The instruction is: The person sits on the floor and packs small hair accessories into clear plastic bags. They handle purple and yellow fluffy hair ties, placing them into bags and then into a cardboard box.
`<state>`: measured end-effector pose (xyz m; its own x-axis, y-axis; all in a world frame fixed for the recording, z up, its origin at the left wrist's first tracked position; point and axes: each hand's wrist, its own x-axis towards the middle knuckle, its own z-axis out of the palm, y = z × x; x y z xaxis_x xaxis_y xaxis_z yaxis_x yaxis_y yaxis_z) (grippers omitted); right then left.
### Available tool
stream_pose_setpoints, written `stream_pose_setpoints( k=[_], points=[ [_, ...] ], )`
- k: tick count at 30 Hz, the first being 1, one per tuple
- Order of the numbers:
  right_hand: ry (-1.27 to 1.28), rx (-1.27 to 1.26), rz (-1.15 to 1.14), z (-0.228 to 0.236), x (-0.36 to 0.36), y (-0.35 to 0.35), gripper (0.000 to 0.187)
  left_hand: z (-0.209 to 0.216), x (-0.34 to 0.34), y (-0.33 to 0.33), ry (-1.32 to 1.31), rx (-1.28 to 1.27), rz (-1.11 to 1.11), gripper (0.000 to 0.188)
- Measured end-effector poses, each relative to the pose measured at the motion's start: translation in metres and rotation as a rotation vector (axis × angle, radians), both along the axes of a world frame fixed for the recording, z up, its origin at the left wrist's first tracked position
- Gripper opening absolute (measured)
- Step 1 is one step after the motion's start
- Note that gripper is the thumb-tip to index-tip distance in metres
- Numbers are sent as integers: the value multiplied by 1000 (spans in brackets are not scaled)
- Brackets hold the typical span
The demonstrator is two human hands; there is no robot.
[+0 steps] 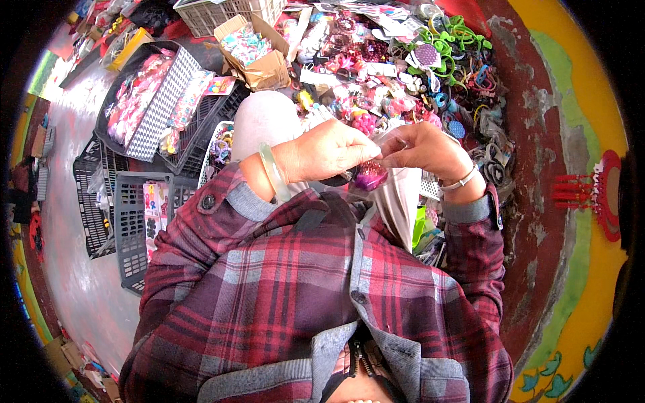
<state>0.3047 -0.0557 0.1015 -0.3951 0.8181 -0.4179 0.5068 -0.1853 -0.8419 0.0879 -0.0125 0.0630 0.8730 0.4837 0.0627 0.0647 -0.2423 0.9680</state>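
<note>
Two hands meet over a shiny purple piece

The left hand point(330, 151) pinches thumb against forefinger at the upper end of a shiny purple piece point(371, 177). The right hand point(430, 153) has its thumb and fingertips drawn close together right beside, seemingly on the same piece; how firmly, I cannot tell. The piece hangs just below both sets of fingertips, between the knees.

Beyond the hands spreads a heap of mixed accessories point(366, 121), with bright green bands point(458, 41) by its far right corner. At its far left edge stands a cardboard carton point(267, 74) filled with small wrapped items point(246, 44). Farther left, a check-sided box point(163, 106) holds pink packets point(138, 93); nearer, a grey plastic crate point(134, 232) has printed cards point(156, 209) along its right side.

Judging progress, this piece looks unfinished, being in the fingers rather than set down. Several containers hold goods, yet the heap is large, so much seems left.
</note>
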Motion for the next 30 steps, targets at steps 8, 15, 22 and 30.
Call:
stream_pose_setpoints(
  k=[8,15,22,30],
  points=[
    [-409,488,103,-2,-16,-4,42,-1,-3,0,-29,-41,-42,25],
    [-377,555,-156,8,-23,-9,51,-7,-6,2,-69,-113,153,29],
    [-352,1303,-140,25,-45,-26,29,-12,-7,14,-298,-921,498,24],
    [-591,1442,193,-22,-73,-31,25,-20,-2,7,-333,-1042,433,25]
  ],
)
